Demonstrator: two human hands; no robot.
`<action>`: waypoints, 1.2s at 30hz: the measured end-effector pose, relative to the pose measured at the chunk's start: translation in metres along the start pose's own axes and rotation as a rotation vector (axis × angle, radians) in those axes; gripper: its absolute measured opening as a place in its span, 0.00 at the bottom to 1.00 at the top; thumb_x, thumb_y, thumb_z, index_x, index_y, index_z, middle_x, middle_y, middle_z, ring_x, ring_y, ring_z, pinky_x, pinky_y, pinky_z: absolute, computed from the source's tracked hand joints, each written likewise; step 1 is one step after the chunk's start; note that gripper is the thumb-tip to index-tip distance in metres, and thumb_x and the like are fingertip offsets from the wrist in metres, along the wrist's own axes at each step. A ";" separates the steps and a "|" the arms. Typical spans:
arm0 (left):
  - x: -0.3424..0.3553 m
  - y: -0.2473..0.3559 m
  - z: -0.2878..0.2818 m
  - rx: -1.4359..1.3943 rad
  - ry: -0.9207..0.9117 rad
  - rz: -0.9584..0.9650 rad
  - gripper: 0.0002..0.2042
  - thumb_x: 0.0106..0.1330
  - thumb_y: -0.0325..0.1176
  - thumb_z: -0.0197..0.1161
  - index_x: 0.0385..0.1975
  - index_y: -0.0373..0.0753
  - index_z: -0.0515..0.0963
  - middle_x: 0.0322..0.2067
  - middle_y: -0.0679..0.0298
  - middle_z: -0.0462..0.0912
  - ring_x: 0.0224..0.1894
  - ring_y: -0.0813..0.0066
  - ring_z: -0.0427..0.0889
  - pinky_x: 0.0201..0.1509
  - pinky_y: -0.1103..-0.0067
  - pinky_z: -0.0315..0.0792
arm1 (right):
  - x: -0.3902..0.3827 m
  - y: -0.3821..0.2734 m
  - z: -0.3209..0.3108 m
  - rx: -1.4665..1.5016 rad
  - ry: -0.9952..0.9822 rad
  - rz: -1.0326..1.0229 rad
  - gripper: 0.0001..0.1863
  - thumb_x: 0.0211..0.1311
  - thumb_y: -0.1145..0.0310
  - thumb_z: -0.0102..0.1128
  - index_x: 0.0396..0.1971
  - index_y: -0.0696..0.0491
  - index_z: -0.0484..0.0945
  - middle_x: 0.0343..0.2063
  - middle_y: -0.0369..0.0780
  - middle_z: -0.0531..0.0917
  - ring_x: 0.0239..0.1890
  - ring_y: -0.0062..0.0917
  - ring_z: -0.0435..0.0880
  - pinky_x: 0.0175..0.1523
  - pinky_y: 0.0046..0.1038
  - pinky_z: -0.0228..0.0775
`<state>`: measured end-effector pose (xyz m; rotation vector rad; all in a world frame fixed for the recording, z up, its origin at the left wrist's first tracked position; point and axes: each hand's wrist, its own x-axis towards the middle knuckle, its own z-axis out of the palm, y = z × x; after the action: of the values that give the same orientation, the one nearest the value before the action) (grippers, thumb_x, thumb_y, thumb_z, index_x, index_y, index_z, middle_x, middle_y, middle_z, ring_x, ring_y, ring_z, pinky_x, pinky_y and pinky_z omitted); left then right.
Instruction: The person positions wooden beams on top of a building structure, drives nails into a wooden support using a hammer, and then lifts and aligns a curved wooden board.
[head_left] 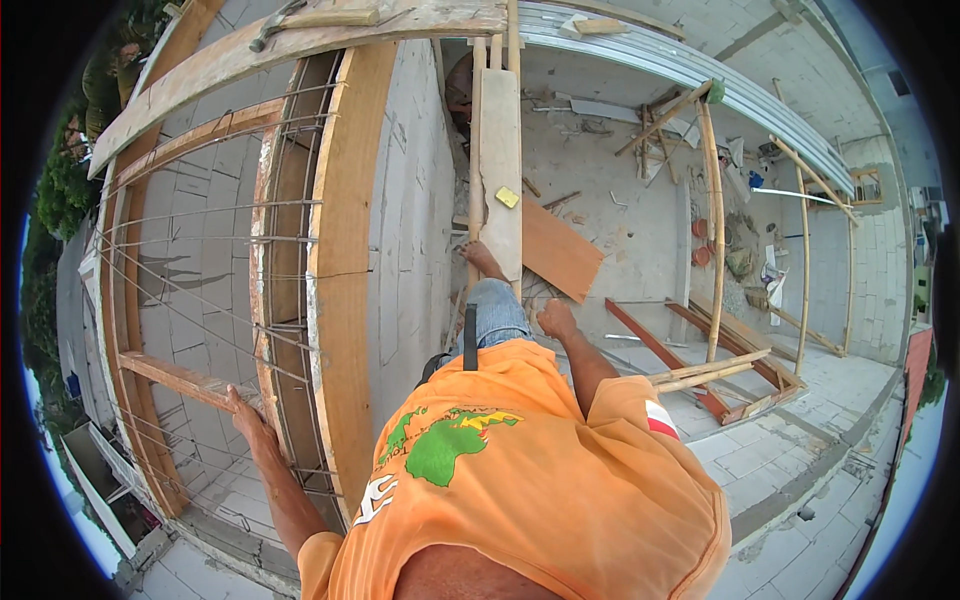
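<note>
My left hand [247,410] grips a wooden crosspiece [177,374] of the formwork at lower left, beside timber sides [342,258] and steel rebar [180,238]. My right hand [555,320] hangs by my thigh, fingers curled, with nothing visible in it. Below me a narrow pale plank [498,130] runs forward beside wooden poles, a bare foot of mine [482,258] on it. A small yellow object [506,197] lies farther along that plank. A hammer [268,30] rests on a weathered board [205,75] across the top of the formwork.
Down to the right is a concrete floor [610,150] with an orange panel [560,255], scattered scraps and red buckets [702,258]. Bamboo supports [712,230], long metal sections [660,55] and a reddish timber frame [690,390] stand or lie beside the drop. A block wall [400,200] adjoins the plank.
</note>
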<state>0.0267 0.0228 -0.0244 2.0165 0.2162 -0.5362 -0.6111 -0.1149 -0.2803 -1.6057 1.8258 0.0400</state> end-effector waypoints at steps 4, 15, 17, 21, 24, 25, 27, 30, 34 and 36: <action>0.004 -0.002 -0.002 -0.005 0.021 -0.018 0.42 0.63 0.63 0.66 0.54 0.22 0.72 0.42 0.54 0.77 0.41 0.59 0.80 0.46 0.62 0.79 | -0.002 -0.013 -0.009 0.037 -0.017 0.060 0.19 0.56 0.62 0.53 0.28 0.65 0.82 0.34 0.62 0.84 0.42 0.58 0.84 0.52 0.51 0.77; -0.002 0.001 0.003 -0.008 -0.005 -0.013 0.41 0.64 0.62 0.65 0.58 0.24 0.69 0.32 0.62 0.68 0.30 0.66 0.75 0.34 0.66 0.78 | 0.003 -0.020 -0.008 0.090 -0.074 0.072 0.21 0.57 0.61 0.55 0.36 0.67 0.80 0.37 0.63 0.84 0.44 0.57 0.84 0.54 0.49 0.76; -0.007 0.002 0.007 -0.013 0.000 -0.012 0.42 0.64 0.62 0.65 0.59 0.24 0.68 0.33 0.62 0.69 0.31 0.66 0.76 0.34 0.67 0.79 | 0.001 -0.018 -0.005 0.094 -0.068 0.098 0.21 0.57 0.61 0.55 0.36 0.67 0.80 0.37 0.63 0.84 0.44 0.57 0.84 0.54 0.49 0.76; 0.015 0.001 -0.010 0.054 -0.078 -0.051 0.44 0.65 0.61 0.65 0.65 0.25 0.63 0.44 0.54 0.72 0.42 0.59 0.79 0.43 0.65 0.82 | -0.001 -0.017 -0.002 0.102 -0.069 0.137 0.21 0.57 0.60 0.56 0.36 0.67 0.80 0.37 0.63 0.84 0.45 0.57 0.84 0.54 0.50 0.76; 0.002 0.001 -0.002 -0.030 -0.112 -0.010 0.47 0.66 0.61 0.64 0.69 0.24 0.58 0.60 0.46 0.68 0.55 0.52 0.78 0.56 0.62 0.81 | 0.000 -0.012 0.001 0.088 -0.093 0.159 0.22 0.57 0.59 0.56 0.37 0.66 0.81 0.37 0.63 0.84 0.45 0.57 0.84 0.54 0.50 0.76; 0.001 0.002 0.000 -0.026 -0.117 -0.005 0.47 0.66 0.61 0.64 0.69 0.24 0.58 0.60 0.46 0.68 0.55 0.52 0.78 0.56 0.62 0.81 | -0.001 -0.010 0.002 0.094 -0.091 0.164 0.22 0.57 0.59 0.56 0.37 0.66 0.81 0.37 0.63 0.84 0.45 0.57 0.84 0.54 0.50 0.76; 0.000 0.002 -0.001 0.000 -0.083 0.025 0.46 0.67 0.60 0.63 0.69 0.23 0.58 0.60 0.45 0.68 0.55 0.52 0.78 0.58 0.62 0.80 | -0.003 -0.009 0.003 0.107 -0.095 0.160 0.21 0.56 0.59 0.55 0.36 0.65 0.81 0.39 0.62 0.84 0.46 0.56 0.84 0.54 0.50 0.76; -0.009 0.005 0.000 0.008 -0.108 0.020 0.46 0.67 0.60 0.62 0.68 0.22 0.58 0.62 0.45 0.67 0.56 0.52 0.78 0.58 0.62 0.80 | -0.005 -0.006 0.009 0.132 -0.072 0.176 0.20 0.56 0.60 0.55 0.34 0.65 0.82 0.40 0.62 0.83 0.47 0.56 0.84 0.55 0.49 0.76; -0.015 0.008 0.004 0.028 -0.113 0.046 0.45 0.68 0.60 0.62 0.68 0.22 0.58 0.62 0.45 0.67 0.56 0.52 0.77 0.58 0.62 0.80 | -0.002 0.006 0.025 0.160 -0.034 0.182 0.20 0.55 0.61 0.54 0.33 0.65 0.82 0.41 0.62 0.83 0.47 0.55 0.84 0.55 0.50 0.76; -0.001 0.001 -0.002 0.020 -0.133 0.058 0.46 0.68 0.60 0.61 0.68 0.21 0.58 0.62 0.44 0.66 0.56 0.51 0.77 0.58 0.62 0.79 | -0.005 0.006 0.028 0.185 -0.002 0.186 0.19 0.55 0.62 0.53 0.33 0.66 0.82 0.39 0.62 0.83 0.46 0.56 0.84 0.55 0.50 0.76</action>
<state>0.0269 0.0239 -0.0224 1.9912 0.0722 -0.6351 -0.6031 -0.0966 -0.3008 -1.3063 1.9131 -0.0429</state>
